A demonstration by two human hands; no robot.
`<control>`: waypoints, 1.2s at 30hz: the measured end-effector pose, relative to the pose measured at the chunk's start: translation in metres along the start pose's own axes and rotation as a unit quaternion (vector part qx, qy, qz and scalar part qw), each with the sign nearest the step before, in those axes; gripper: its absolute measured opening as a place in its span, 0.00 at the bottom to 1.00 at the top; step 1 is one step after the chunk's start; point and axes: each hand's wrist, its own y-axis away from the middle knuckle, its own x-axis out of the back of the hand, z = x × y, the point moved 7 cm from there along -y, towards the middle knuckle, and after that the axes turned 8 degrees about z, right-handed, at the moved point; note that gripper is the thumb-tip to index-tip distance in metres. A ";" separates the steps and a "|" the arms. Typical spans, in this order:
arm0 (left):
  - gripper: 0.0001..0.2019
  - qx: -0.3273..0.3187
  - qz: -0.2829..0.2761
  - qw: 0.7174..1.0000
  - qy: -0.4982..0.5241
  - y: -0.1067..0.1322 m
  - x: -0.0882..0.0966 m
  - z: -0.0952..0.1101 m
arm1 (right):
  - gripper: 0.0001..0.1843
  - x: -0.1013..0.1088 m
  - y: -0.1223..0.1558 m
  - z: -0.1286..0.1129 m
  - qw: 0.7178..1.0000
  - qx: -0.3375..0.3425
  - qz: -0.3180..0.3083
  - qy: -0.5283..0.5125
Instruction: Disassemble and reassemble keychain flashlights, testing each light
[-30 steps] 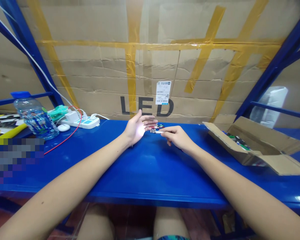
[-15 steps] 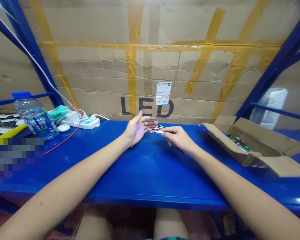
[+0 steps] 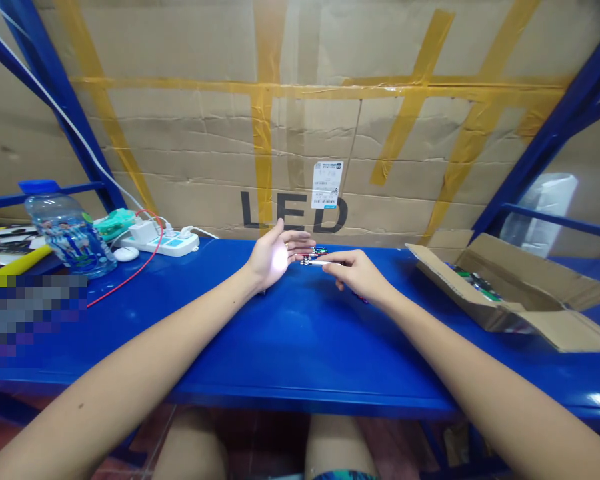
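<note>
Blue desk [image 3: 300, 347], cardboard wall [image 3: 205, 167] behind. Frame centre: right hand [image 3: 357, 275], fingers pinching penlight [image 3: 314, 263]; left hand [image 3: 275, 257], fingers spread, bright spot on palm.

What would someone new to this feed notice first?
A bright spot of light on the open left hand, at the middle back of the blue shelf, stands out first. The right hand pinches a small torch aimed at that palm. Behind them, the black letters LED on the taped cardboard wall catch the eye, and an open cardboard box sits at the right.
</note>
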 end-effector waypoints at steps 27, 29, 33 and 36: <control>0.32 0.004 -0.010 1.000 0.006 0.001 0.000 0.000 | 0.17 0.005 0.002 -0.006 0.999 0.013 0.036 0.002; 0.32 0.002 -0.010 1.000 0.001 0.001 0.000 0.000 | 0.18 0.007 0.002 -0.007 0.999 0.013 0.046 -0.011; 0.32 0.002 -0.011 1.000 0.000 0.001 0.000 0.000 | 0.17 0.007 0.002 -0.007 0.999 0.012 0.042 -0.016; 0.32 0.003 -0.012 1.000 0.002 0.001 -0.001 0.000 | 0.17 0.006 0.003 -0.008 0.999 0.014 0.036 -0.014</control>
